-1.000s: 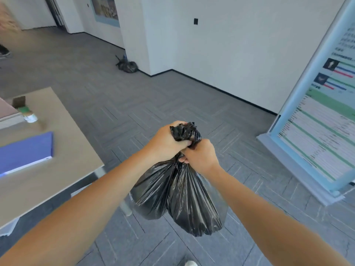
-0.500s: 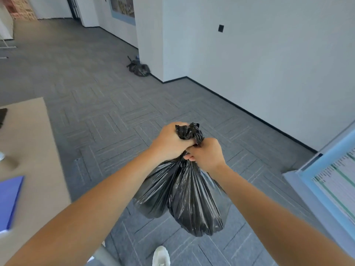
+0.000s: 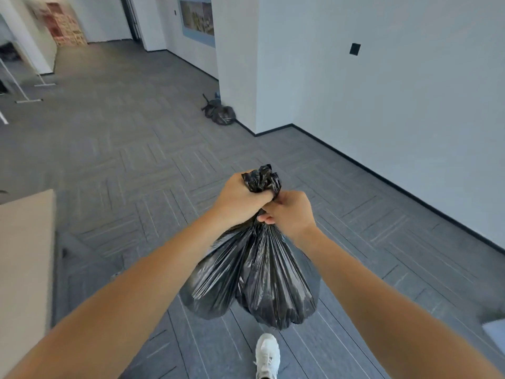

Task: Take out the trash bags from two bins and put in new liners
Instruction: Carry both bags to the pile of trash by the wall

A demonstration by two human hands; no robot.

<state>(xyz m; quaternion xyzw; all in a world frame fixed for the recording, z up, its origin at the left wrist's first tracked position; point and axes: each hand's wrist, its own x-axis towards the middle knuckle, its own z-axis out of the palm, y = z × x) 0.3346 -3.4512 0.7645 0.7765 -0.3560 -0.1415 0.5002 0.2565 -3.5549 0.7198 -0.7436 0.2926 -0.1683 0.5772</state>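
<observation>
A full black trash bag hangs in front of me above the grey carpet. Its gathered neck sticks up between my fists. My left hand grips the neck from the left. My right hand grips it just below and to the right, touching the left hand. Another tied black trash bag lies on the floor far ahead, against the white wall corner. No bin is in view.
A beige table edges in at the left. White walls run along the right, with a protruding corner ahead. My white shoe shows below the bag. White stand legs sit at far left. A pale board base shows at lower right.
The view has swung and advanced toward the corner: the table has slid left, the poster board has left the view, the far bag looks nearer. Both hands keep their grip on the bag's neck.
</observation>
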